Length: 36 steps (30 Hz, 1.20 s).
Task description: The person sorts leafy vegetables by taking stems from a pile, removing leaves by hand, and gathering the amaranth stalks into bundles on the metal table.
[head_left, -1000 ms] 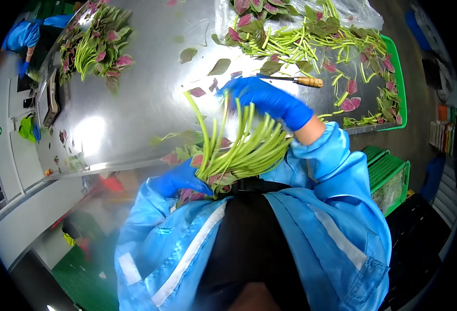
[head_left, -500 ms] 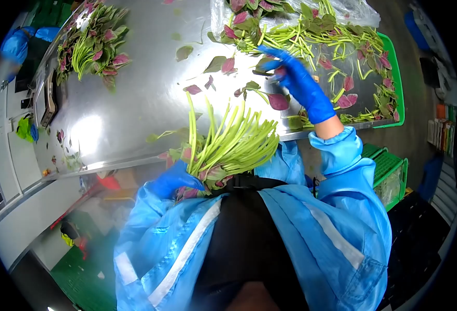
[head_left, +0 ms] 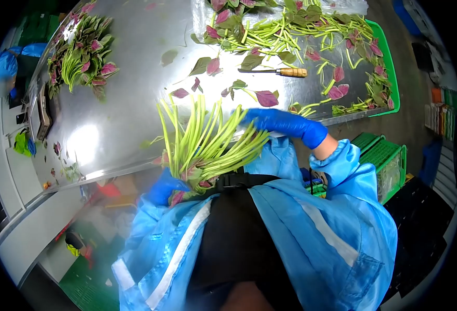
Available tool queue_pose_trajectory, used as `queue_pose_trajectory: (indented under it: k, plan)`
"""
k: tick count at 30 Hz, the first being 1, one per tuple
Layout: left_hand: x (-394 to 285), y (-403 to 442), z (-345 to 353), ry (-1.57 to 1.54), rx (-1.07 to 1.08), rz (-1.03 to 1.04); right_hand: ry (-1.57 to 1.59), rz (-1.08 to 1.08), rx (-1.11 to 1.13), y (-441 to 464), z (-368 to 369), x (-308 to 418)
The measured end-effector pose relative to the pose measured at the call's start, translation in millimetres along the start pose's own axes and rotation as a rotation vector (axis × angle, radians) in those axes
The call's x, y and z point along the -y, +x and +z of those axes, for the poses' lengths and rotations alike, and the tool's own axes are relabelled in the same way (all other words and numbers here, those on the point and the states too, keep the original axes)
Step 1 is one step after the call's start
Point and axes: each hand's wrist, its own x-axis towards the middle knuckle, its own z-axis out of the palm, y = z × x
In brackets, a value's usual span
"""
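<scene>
My left hand [head_left: 167, 188] is closed around the leafy lower end of a bunch of amaranth greens [head_left: 208, 145], held against my front at the table edge. The bunch's green stems point up and away from me, fanned out. Along the right side of the stems reaches my right hand [head_left: 283, 122], its fingers stretched out; the fingertips are partly hidden at the stem ends. A knife with a wooden handle [head_left: 292, 72] lies on the metal table beyond the right hand, its dark blade to the left. Loose red-green leaves [head_left: 266, 98] lie near it.
A bundle of greens [head_left: 80, 57] lies at the table's left. Cut stems [head_left: 270, 36] and a clear plastic bag [head_left: 202, 20] are at the back. A green crate rim [head_left: 388, 62] borders the right side. Green baskets [head_left: 384, 160] stand below right.
My right hand has come down from above the knife to the stem ends of the bunch. The knife now shows fully on the table. My left hand still holds the bunch.
</scene>
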Motion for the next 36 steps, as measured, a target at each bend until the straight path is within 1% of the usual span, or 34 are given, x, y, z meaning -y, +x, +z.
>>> queue_pose_trajectory:
  k: [2, 3, 4, 6, 9, 12, 13, 14, 15, 17, 18, 19, 20, 22, 25, 28, 29, 32, 33, 36]
  plan:
    - [0.2, -0.2, 0.4, 0.001, 0.000, 0.001, -0.136, 0.001, 0.135, -7.7, 7.9, 8.0]
    - [0.4, 0.2, 1.4, 0.000, -0.003, 0.001, 0.053, -0.014, 0.053, -9.3, 6.0, 9.1]
    - [0.3, -1.1, 1.5, -0.003, -0.004, 0.002, -0.019, -0.067, -0.009, -7.4, -3.9, 10.8]
    - [1.9, 0.3, 3.0, -0.005, -0.007, 0.005, 0.098, -0.079, -0.078, -5.5, -5.4, 7.2]
    - [1.6, 0.1, 6.5, -0.001, -0.009, 0.015, 0.002, -0.149, 0.039, -5.2, -11.4, 2.0]
    - [3.1, 0.0, 9.6, 0.001, -0.014, 0.024, -0.002, -0.106, 0.120, -16.6, -32.1, 15.1]
    - [3.5, 0.7, 11.6, 0.005, -0.009, 0.026, 0.168, 0.000, 0.135, -18.4, -39.7, 28.0]
    - [3.7, 1.6, 12.3, 0.012, -0.008, 0.031, 0.022, -0.028, 0.071, -18.5, -53.6, 25.1]
    - [3.9, 1.5, 14.1, 0.019, -0.003, 0.033, 0.329, -0.152, -0.052, -17.8, -68.0, 14.5]
    - [5.4, 0.2, 17.2, 0.027, 0.003, 0.037, 0.421, -0.242, -0.342, -13.2, -80.7, 13.6]
    - [6.6, 1.7, 19.2, 0.033, 0.004, 0.041, 0.202, -0.210, -0.503, -10.3, -83.7, 12.3]
    - [6.6, 0.9, 19.1, 0.038, 0.005, 0.049, 0.079, -0.122, -0.440, -8.4, -77.4, 6.5]
    - [6.7, 0.8, 20.4, 0.039, 0.002, 0.053, -0.234, -0.296, -0.481, -3.0, -62.4, -1.0]
    - [7.2, -0.1, 23.5, 0.036, -0.006, 0.056, -0.474, -0.416, -0.469, -5.3, -33.7, 32.4]
    - [6.9, -1.6, 25.0, 0.023, -0.012, 0.056, -0.180, -0.150, -0.471, 2.8, -6.2, 47.8]
    - [9.5, -3.7, 25.2, 0.019, -0.018, 0.061, -0.292, -0.380, -0.543, 4.4, 13.5, 52.3]
    - [10.9, -4.5, 25.2, 0.018, -0.023, 0.064, -0.260, -0.429, -0.610, 4.1, 16.2, 48.3]
    - [12.3, -3.0, 24.7, 0.022, -0.020, 0.070, -0.612, -0.468, -0.778, 3.7, 13.3, 47.7]
    - [12.5, -3.1, 25.1, 0.021, -0.022, 0.072, -0.968, -0.471, -0.793, 5.8, 2.6, 40.8]
    - [11.9, -5.2, 25.1, 0.013, -0.033, 0.069, -1.074, -0.355, -0.681, -3.9, 2.6, 40.3]
